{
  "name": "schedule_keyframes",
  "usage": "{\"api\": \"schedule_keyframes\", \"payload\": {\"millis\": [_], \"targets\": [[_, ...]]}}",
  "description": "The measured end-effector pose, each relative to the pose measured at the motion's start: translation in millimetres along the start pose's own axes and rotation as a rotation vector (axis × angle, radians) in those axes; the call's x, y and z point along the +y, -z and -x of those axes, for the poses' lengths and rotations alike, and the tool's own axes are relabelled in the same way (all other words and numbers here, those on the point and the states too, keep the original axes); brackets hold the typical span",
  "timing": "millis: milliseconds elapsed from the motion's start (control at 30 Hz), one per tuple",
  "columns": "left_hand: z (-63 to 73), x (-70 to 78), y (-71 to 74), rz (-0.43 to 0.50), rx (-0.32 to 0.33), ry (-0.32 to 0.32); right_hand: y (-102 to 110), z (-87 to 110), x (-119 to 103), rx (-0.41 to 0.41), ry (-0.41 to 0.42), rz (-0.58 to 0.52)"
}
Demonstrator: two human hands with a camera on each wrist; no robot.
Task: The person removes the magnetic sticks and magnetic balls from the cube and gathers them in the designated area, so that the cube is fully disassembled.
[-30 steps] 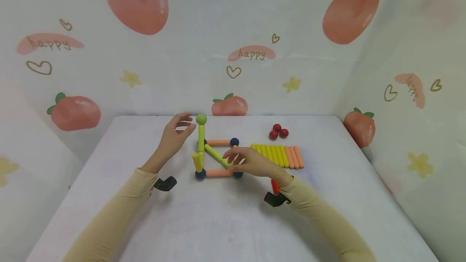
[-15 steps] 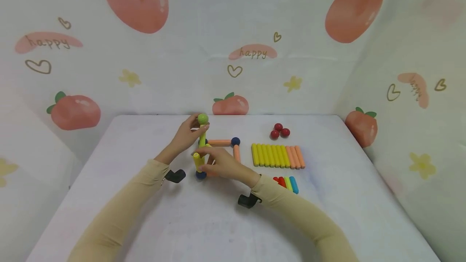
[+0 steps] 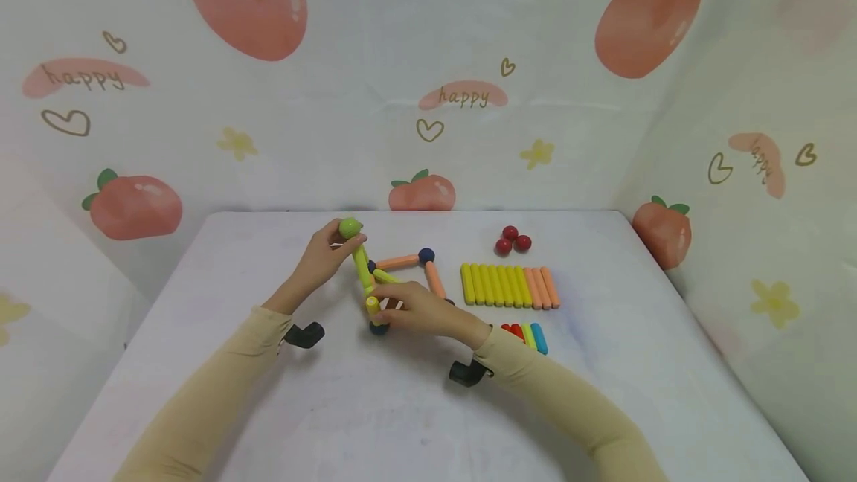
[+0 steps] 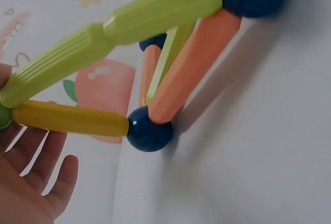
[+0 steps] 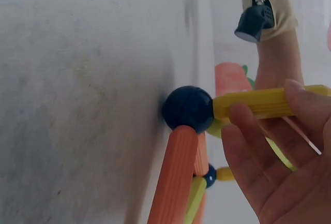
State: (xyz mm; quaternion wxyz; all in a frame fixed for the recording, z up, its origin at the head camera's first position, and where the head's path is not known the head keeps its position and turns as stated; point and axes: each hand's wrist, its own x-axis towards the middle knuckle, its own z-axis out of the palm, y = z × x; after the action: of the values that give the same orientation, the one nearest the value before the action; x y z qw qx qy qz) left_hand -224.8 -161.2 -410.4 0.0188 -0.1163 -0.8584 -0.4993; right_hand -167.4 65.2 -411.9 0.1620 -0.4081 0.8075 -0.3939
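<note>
Left hand holds the glossy green ball; right hand grips a ridged yellow rod. Both should move together, gently.

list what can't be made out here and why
Head: lower ends of the red sticks, behind the right sleeve.
Head: most of the near-right blue ball, behind the right hand.
Left wrist: most of the green ball, past the left edge.
Right wrist: tip of the yellow stick, past the right edge.

left hand: pinching, higher; right hand: pinching, lower; both arms forward
</note>
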Motion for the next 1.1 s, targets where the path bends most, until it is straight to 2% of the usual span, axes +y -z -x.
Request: {"api": "schedule_keyframes", "payload": {"millis": [267,467,667,767,933,1100], "targets": [[22.8,-2.2,5.1,0.009,-0.017,0.002,8,17.0,4,-0.116,-0.03,-0.04],[43.9,-5.2,5.0,0.064,-0.084,-0.033,17,34.1,7,-0.173,-0.087,-0.038],[61.7,-5.3,6.4,0.089,-0.161,-0.097,27,48.4,10,-0.139,-0.136,-0.04],[67.4,-3.3,6.9,0.095,-0.178,-0.124,31,52.0,12,-0.106,-0.119,-0.018],[71.8,0.9,7.4,0.027,-0.155,-0.172,33,52.3,14,-0.048,-0.049,0.018],[72.7,4.3,8.5,-0.021,-0.123,-0.154,33,47.3,19,0.01,-0.045,0.034]]}}
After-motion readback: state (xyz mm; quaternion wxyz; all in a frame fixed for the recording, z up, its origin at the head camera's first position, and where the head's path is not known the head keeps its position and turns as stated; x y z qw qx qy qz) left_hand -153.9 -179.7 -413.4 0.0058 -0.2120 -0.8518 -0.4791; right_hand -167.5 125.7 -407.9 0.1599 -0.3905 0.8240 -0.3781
